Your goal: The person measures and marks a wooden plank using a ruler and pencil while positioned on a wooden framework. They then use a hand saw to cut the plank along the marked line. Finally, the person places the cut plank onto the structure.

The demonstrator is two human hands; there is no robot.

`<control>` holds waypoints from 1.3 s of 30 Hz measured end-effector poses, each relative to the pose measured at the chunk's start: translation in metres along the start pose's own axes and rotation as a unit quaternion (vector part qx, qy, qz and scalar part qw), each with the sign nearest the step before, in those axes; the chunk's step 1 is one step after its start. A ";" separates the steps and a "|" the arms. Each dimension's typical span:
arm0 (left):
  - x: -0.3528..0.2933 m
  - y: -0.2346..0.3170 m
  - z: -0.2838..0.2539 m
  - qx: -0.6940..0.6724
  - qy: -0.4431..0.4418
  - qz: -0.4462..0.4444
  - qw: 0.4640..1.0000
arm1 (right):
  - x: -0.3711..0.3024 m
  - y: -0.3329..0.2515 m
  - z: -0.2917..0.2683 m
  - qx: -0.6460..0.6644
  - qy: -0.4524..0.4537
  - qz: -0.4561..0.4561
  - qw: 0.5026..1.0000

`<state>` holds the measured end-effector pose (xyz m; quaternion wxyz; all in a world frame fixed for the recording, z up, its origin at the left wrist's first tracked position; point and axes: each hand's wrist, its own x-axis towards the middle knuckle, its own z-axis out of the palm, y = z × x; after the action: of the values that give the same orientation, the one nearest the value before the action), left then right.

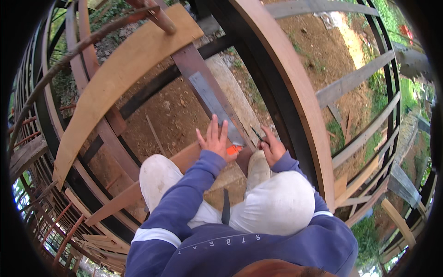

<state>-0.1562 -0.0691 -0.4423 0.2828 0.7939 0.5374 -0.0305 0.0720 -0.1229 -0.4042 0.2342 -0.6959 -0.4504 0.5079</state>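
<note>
Two knees up front?
Yes, white trousers [277,198], matte cloth, stained. Navy sleeves, white bands. Black strap [226,206] hangs between the legs. Scuffed beige shoe [258,168] by the low end of the board [189,60].

Left hand?
Left hand [214,143] is palm down, fingers spread apart, over the low end of the blade [210,99]. Can't tell how hard it presses.

Right?
Right hand [273,147]: fingers pinched on a thin dark stick [256,134], pencil-shaped, just beyond the board's right edge.

Blade details?
Flat grey metal, long and straight-sided, dull sheen, lying lengthwise on the board. Orange handle [234,149], smooth, at the near end, partly under the left hand.

Board?
Reddish-brown, flat face, runs away from the shoe. Far end meets a tan panel [99,101], smooth, broad, tapering toward the left.

Around it?
Pale rough concrete strip [228,83] right of the board. Then a black beam [263,78] and a brown rail [295,78], both bowed in view; fisheye, so true shape unclear.

Farthest?
Crumbly brown soil [307,46] below, weathered grey slats [355,78] across it, green foliage [387,21] at the rim.
</note>
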 end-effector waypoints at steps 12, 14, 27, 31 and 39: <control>-0.005 -0.004 -0.022 0.018 -0.076 0.000 0.997 | 0.046 0.074 0.083 0.101 -0.067 0.046 0.992; -0.006 -0.013 -0.017 0.004 -0.056 0.017 0.998 | 0.047 0.076 0.090 0.193 -0.062 0.023 0.979; -0.020 -0.051 -0.014 0.001 -0.043 -0.045 0.998 | 0.023 0.095 -0.001 0.195 0.095 -0.001 0.976; 0.004 -0.055 -0.046 -0.077 -0.155 -0.029 0.984 | 0.008 0.104 -0.024 0.332 0.049 0.019 0.942; 0.049 -0.113 -0.033 -0.324 -0.292 -0.150 0.887 | 0.006 0.082 0.006 0.372 -0.077 0.074 0.922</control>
<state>-0.2424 0.0171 -0.4790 0.6604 0.5231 0.5235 -0.1267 0.0983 -0.1584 -0.4732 0.4026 -0.5492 -0.1928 0.7065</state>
